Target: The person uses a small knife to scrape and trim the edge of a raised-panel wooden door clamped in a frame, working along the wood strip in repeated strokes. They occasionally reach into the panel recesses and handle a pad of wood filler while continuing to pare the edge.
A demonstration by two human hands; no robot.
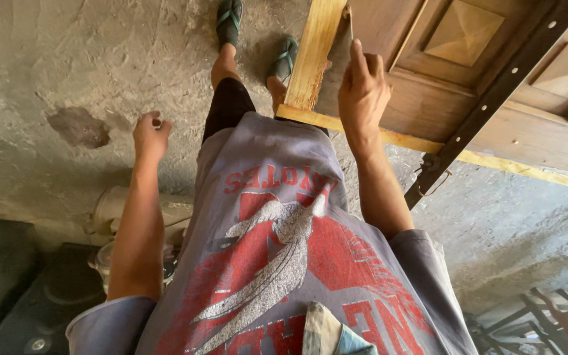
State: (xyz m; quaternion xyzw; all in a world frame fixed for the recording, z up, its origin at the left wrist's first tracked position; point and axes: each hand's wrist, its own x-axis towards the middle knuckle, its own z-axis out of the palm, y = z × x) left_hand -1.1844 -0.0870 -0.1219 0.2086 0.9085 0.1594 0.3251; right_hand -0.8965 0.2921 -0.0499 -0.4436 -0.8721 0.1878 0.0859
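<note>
A brown panelled wooden door (494, 72) lies tilted at the upper right, with a pale new wooden stile (311, 52) and a pale bottom rail (389, 137). My right hand (361, 92) rests against the door next to the pale stile, index finger stretched along the wood and thumb touching the stile. It holds nothing that I can see. My left hand (151, 135) hangs free over the concrete floor, left of my legs, with its fingers curled and nothing in them. My grey shirt with a red print fills the lower middle.
Rough concrete floor (67, 59) with a dark stain (80, 126). A dark metal bar with screws (494, 98) crosses the door diagonally. My feet in green sandals (229, 16) stand by the door's edge. Dark objects lie at the lower left, metal frames at the lower right.
</note>
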